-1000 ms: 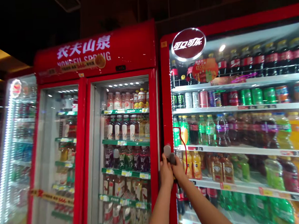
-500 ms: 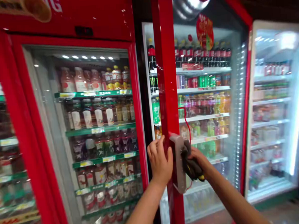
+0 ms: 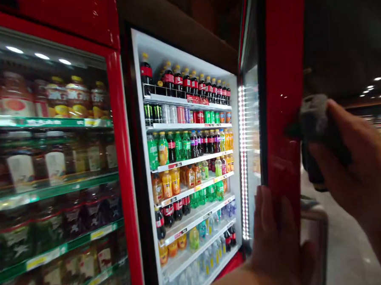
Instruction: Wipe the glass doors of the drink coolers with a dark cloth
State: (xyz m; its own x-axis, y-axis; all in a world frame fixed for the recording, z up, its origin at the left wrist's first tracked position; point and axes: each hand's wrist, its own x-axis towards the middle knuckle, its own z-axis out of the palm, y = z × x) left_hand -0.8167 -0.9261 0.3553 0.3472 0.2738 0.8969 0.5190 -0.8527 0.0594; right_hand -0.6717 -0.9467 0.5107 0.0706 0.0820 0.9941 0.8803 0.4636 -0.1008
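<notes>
The red-framed glass door (image 3: pixel 284 65) of a drinks fridge stands wide open in front of me. My left hand (image 3: pixel 273 236) lies against the lower part of the door's edge, its fingers stretched upward and somewhat blurred. On the right, my right hand (image 3: pixel 364 163) grips a bunched grey-and-black glove (image 3: pixel 315 114), held up against or very near the outer face of the door frame. Motion smears both hands. Below the glove is the door's grey handle (image 3: pixel 323 229), partly hidden by my left hand.
Inside the lit fridge, white shelves (image 3: pixel 194 161) carry cola bottles (image 3: pixel 178 81), cans and other coloured drinks. A closed fridge with a red frame (image 3: pixel 124 163) and green-edged shelves stands at left. Beyond the door at right are a pale floor (image 3: pixel 349 253) and distant ceiling lights.
The door has swung open, uncovering the shelves. My view has moved closer and turned. My right hand with the glove has gone from beside the handle to higher on the frame.
</notes>
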